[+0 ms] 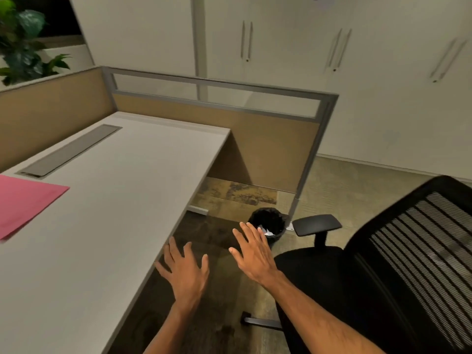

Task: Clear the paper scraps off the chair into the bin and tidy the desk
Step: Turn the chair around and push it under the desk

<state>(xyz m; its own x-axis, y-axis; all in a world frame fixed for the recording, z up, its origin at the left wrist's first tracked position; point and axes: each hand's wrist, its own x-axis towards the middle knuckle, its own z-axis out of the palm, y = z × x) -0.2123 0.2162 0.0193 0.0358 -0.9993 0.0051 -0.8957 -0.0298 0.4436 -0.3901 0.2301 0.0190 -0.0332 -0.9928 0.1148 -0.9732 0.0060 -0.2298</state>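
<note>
Paper scraps lay in the black bin beside the chair, whose seat apparently was bare, as the left hand and right hand hovered empty, fingers spread, near the desk with its pink folder.

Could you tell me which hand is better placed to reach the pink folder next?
Probably the left hand: it is open at the desk edge, nearer the pink folder; the right hand is over by the bin.
</note>
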